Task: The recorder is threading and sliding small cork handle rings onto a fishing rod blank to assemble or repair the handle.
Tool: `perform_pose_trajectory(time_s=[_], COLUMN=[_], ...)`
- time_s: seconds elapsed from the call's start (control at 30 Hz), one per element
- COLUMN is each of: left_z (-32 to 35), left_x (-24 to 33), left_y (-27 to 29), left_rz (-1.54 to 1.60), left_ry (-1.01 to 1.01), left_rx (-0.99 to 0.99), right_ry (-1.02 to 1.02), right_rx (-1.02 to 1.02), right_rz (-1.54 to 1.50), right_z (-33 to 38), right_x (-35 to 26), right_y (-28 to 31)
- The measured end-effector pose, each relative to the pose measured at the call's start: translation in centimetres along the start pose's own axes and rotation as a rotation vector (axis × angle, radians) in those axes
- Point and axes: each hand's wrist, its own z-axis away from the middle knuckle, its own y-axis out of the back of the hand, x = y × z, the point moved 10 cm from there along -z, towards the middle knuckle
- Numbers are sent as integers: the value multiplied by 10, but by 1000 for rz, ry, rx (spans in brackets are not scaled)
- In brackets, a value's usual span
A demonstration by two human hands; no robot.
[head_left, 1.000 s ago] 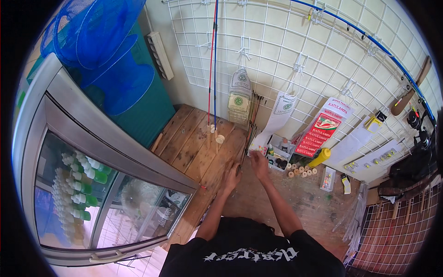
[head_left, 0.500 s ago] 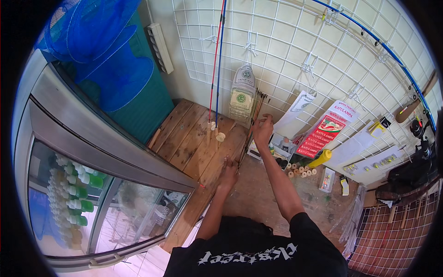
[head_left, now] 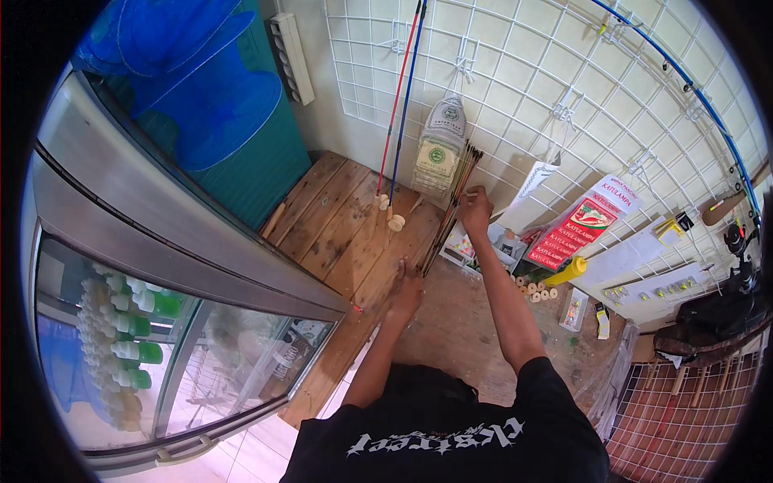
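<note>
A bundle of thin dark rods (head_left: pixel 444 224) leans against the white wire grid wall (head_left: pixel 515 88), its lower end resting on the wooden floor. My right hand (head_left: pixel 475 211) is raised and closed around the bundle near its upper end. My left hand (head_left: pixel 405 291) is lower down, with its fingers wrapped around the foot of the same bundle. Both forearms reach forward from my black shirt at the lower edge.
A red rod and a blue rod (head_left: pixel 396 105) lean on the grid beside a white-and-green bag (head_left: pixel 439 149). A red packet (head_left: pixel 584 225), a yellow bottle (head_left: pixel 568 272) and small white spools (head_left: pixel 535 290) lie to the right. A glass-door cooler (head_left: pixel 161 338) with bottles stands left, under blue nets (head_left: pixel 185 80).
My right hand rose from low by the boxes to the upper part of the rod bundle. My left hand stayed low at the bundle's foot. The view shifted closer to the wall.
</note>
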Motion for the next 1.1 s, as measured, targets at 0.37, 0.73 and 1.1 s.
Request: perform_pose_trajectory(time_s=[0.37,0.73,1.1], left_z=[2,1,-2], left_x=[-3,-4,1], left_y=[4,-4,-1], left_rz=[33,82,49], left_ry=[34,16,54], left_rx=[-25,-80,-73], right_ry=[-9,26,-47], right_rx=[-61,-8,-46], right_rz=[15,5,-51], right_z=[9,11,12], right_x=[-5,-1,11], right_y=[-14,-15,-21])
